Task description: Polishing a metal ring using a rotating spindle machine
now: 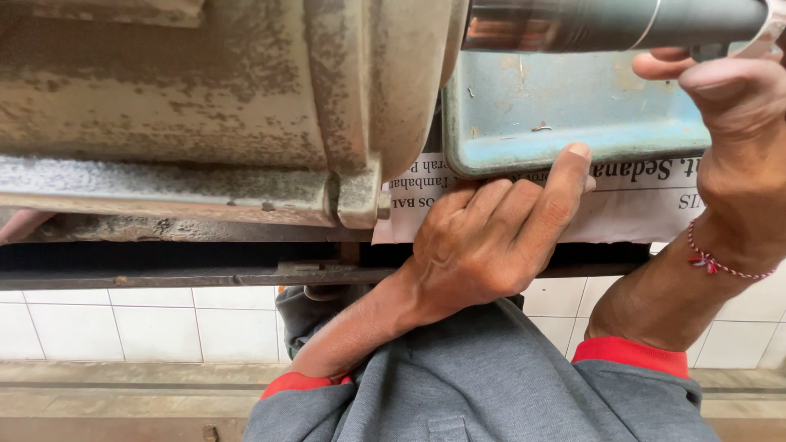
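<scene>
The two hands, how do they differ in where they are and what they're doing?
The left hand sits lower, its fingers curled and its index finger pressed on the rim of the blue metal tray. The right hand is raised higher, at the shiny metal cylinder; whether it grips it is unclear. The right wrist wears a red-and-white string bracelet; the left wrist is bare. Both come out of grey sleeves with red cuffs.

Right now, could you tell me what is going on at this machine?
A person works at a worn, grimy machine housing. The left hand rests on newspaper, its thumb touching the rim of a blue metal tray. The right hand is raised at a shiny steel shaft that sticks out above the tray; its grip is hidden.
</scene>
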